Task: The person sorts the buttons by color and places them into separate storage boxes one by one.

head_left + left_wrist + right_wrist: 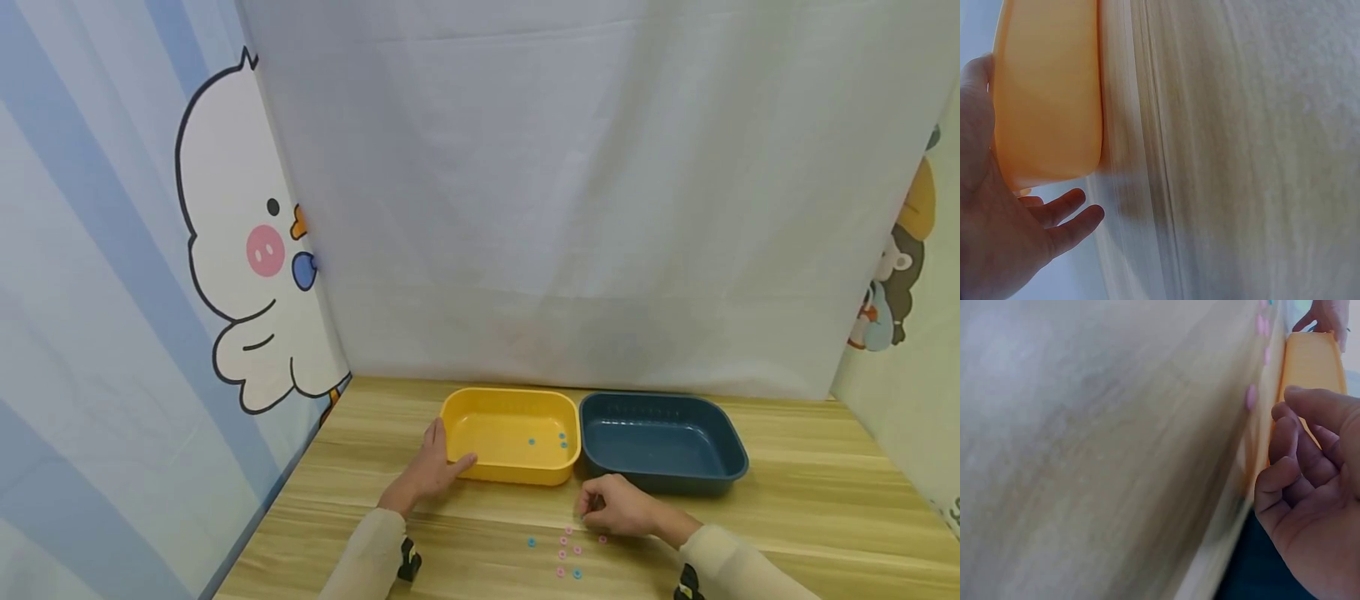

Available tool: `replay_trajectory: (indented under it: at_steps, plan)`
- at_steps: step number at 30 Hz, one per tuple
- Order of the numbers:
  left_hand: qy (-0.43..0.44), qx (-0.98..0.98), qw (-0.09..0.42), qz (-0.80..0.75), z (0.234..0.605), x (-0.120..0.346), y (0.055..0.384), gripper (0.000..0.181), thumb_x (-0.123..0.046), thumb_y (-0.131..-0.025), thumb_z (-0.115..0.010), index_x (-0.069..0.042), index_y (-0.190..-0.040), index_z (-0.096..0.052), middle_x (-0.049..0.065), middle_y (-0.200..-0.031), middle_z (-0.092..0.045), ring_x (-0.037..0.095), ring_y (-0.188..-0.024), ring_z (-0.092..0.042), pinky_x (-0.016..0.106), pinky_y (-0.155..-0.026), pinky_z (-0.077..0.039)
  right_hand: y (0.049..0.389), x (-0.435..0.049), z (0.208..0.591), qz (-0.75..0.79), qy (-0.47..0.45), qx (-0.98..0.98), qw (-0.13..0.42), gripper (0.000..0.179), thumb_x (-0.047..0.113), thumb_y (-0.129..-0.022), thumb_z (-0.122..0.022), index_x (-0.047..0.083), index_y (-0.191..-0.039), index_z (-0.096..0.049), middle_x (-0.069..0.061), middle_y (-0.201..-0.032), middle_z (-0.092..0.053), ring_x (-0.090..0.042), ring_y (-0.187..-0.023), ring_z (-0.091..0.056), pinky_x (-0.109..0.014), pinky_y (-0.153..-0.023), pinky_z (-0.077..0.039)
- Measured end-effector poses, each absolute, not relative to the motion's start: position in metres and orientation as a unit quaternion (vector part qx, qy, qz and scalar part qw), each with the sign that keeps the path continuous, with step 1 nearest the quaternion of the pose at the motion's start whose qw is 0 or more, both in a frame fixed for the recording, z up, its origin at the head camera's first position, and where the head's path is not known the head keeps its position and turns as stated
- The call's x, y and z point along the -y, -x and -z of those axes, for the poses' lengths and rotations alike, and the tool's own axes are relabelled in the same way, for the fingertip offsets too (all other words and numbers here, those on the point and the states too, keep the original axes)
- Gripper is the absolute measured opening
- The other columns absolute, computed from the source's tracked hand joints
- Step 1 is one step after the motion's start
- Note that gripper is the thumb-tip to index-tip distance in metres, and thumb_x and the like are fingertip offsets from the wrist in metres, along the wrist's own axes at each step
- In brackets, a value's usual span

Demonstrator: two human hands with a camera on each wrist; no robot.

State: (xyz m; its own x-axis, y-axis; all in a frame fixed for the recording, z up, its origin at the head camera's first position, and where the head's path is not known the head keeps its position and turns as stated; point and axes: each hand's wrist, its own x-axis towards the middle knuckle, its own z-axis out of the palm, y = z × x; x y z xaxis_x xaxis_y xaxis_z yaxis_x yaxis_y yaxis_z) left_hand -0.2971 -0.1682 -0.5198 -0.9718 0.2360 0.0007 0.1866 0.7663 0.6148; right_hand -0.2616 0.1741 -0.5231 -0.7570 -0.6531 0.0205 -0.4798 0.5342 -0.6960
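My left hand (430,473) grips the near left corner of a yellow plastic tray (517,473), thumb over the front rim and fingers along the left side. In the left wrist view, two fingers of it stick out past the tray's end. Three small blue ring beads (532,442) lie in the tray. Just in front of the gap between the trays, my right hand (621,506) is low over the table, thumb and index finger pinching a tiny bead mostly hidden by the fingertips. Beside it on the table lie several pink ring beads (577,550) and two blue ring beads (532,542).
A dark blue tray (660,482) stands against the yellow one on its right, with nothing visible inside. Both trays sit near the back of the wooden table (315,508), close to a white cloth (525,208). Printed curtains (90,333) border the sides.
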Motion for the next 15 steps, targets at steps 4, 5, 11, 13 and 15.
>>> replay_trajectory:
  at_steps: [4,5,11,13,15]
  plan:
    - [-0.111,-0.937,0.041,-0.328,0.518,0.168,0.297,0.099,-0.053,-0.092,-0.052,0.009,-0.147,0.003,0.031,-0.151,-0.002,0.044,-0.134,-0.024,0.052,-0.107,-0.025,0.259,-0.174,0.514,0.361,0.327,-0.864,0.125,0.006,0.008,-0.083,-0.068,0.012,-0.081,-0.063,0.01,-0.073,-0.058,-0.003,-0.063,-0.05,-0.023,-0.056,-0.044]
    - [-0.11,-0.937,0.042,-0.328,0.518,0.168,0.297,0.099,-0.053,-0.092,-0.053,0.009,-0.147,0.003,0.031,-0.152,-0.002,0.044,-0.134,-0.024,0.052,-0.107,-0.025,0.258,-0.174,0.511,0.362,0.327,-0.864,0.126,0.006,0.008,-0.084,-0.067,0.012,-0.082,-0.063,0.01,-0.073,-0.058,-0.004,-0.063,-0.051,-0.023,-0.056,-0.044]
    - [-0.111,-0.936,0.041,-0.331,0.518,0.168,0.297,0.099,-0.051,-0.092,-0.053,0.009,-0.147,0.003,0.031,-0.151,-0.002,0.044,-0.134,-0.024,0.052,-0.107,-0.025,0.256,-0.172,0.499,0.368,0.331,-0.861,0.116,0.006,0.01,-0.086,-0.068,0.011,-0.083,-0.063,0.01,-0.075,-0.058,-0.004,-0.065,-0.051,-0.024,-0.059,-0.045]
    - [-0.11,-0.937,0.041,-0.33,0.518,0.168,0.298,0.099,-0.052,-0.092,-0.053,0.01,-0.147,0.002,0.031,-0.151,-0.002,0.044,-0.134,-0.024,0.052,-0.107,-0.025,0.255,-0.171,0.497,0.368,0.334,-0.861,0.111,0.006,0.011,-0.086,-0.068,0.01,-0.083,-0.063,0.011,-0.075,-0.058,-0.004,-0.065,-0.052,-0.024,-0.059,-0.045]
    - [-0.11,-0.938,0.041,-0.325,0.519,0.168,0.298,0.099,-0.052,-0.092,-0.053,0.01,-0.147,0.002,0.031,-0.151,-0.003,0.044,-0.134,-0.024,0.052,-0.107,-0.025,0.255,-0.171,0.496,0.366,0.335,-0.861,0.111,0.006,0.012,-0.086,-0.068,0.009,-0.083,-0.063,0.011,-0.075,-0.058,-0.004,-0.065,-0.052,-0.024,-0.06,-0.046]
